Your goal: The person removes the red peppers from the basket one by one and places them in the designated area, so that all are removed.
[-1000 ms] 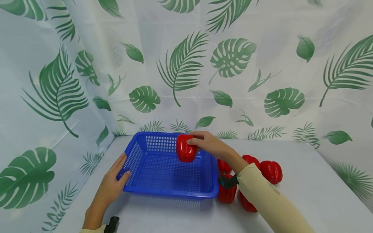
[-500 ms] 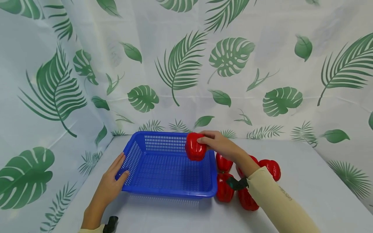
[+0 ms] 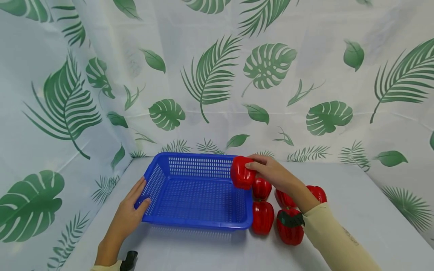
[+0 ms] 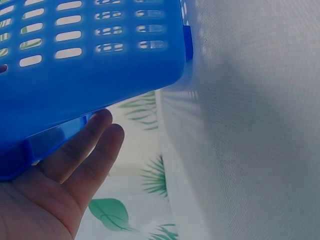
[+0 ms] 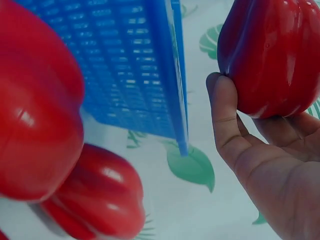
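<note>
My right hand (image 3: 268, 170) grips a red bell pepper (image 3: 241, 172) with its thumb on the near side, raised over the right rim of a blue slotted plastic basket (image 3: 196, 225). In the right wrist view the thumb and fingers hold this bell pepper (image 5: 275, 55) at its lower end. My left hand (image 3: 130, 209) rests at the basket's left rim, its fingers fairly straight. The left wrist view shows two extended fingers (image 4: 102, 152) beside the basket wall (image 4: 100, 70). No pepper shows inside the basket.
Several more red bell peppers lie on the white table right of the basket, including a near one (image 3: 262, 218), one under the wristband (image 3: 289, 229) and one farther right (image 3: 317, 194). A leaf-patterned curtain (image 3: 217, 75) hangs behind and at the left.
My right hand has carried the bell pepper rightward, from over the basket's inside to its right rim. The left hand and the basket have stayed in place.
</note>
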Demonstrator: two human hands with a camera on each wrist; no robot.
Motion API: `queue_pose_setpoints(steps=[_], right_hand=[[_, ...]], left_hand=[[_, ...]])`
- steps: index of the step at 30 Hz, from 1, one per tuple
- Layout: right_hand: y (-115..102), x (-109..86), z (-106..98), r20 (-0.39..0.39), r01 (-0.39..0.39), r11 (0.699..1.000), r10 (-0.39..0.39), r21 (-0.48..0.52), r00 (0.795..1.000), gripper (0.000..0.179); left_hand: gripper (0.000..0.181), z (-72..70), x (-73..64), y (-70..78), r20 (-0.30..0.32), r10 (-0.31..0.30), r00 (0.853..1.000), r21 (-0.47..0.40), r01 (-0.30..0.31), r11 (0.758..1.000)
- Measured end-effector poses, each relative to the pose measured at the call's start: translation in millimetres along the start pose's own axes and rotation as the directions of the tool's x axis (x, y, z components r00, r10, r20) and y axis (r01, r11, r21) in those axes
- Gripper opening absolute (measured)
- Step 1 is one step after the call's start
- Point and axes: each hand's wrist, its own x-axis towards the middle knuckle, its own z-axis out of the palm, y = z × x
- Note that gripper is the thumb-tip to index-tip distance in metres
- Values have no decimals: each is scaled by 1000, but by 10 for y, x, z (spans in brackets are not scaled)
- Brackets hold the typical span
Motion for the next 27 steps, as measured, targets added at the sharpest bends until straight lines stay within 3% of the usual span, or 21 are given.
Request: queue_pose_setpoints(steps=[7,27], right_hand=[[65,-133,-117,-34,-19,1000,19,12,999,64],[250,-457,-362,-131,-51,999,52,16,990,68]], left_hand=[[66,1,7,2,3,-1,1000,-1,1,1000],[66,0,2,7,4,-7,1000,5,7,1000]])
